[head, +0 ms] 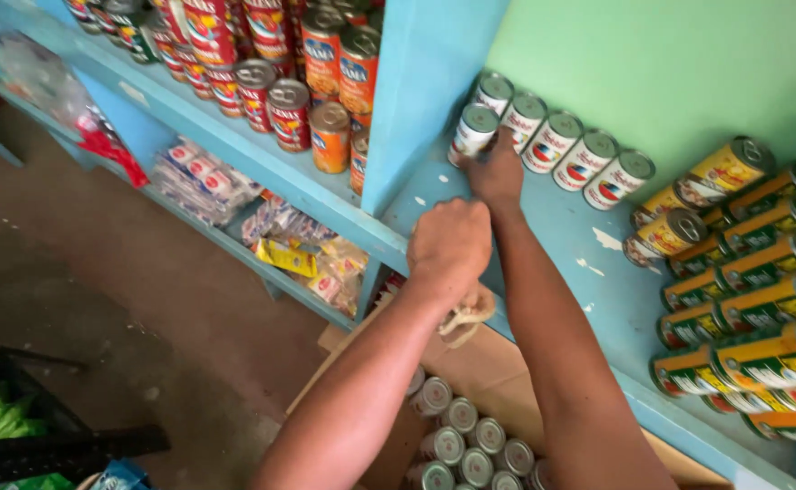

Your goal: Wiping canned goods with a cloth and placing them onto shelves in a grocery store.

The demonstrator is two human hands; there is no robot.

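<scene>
Nearest the camera, the two bare forearms reach up and forward from the bottom edge over an open cardboard box [470, 363] with silver-topped tins [461, 440] standing in it. The left hand [449, 243] is a closed fist at the front lip of the blue shelf [588, 272], its grip shut on a pale, crumpled cloth [464, 318] that hangs out below the knuckles. The right hand [498, 172] reaches farther in, fingers wrapped on a white-labelled tin [472, 132] with a grey top, which stands at the left end of the shelf, just beside the blue upright divider [425, 91]; how firmly that grip closes is hidden behind the back of the hand. To the right of this tin, a row of like white tins [572, 154] leans along the green back wall [670, 73]. Farther right, yellow-and-green tins [752, 299] lie stacked on their sides. Left of the divider, red and orange tins [289, 82] stand crowded on the neighbouring shelf, with packets in clear wrap [262, 218] on the shelf below.
</scene>
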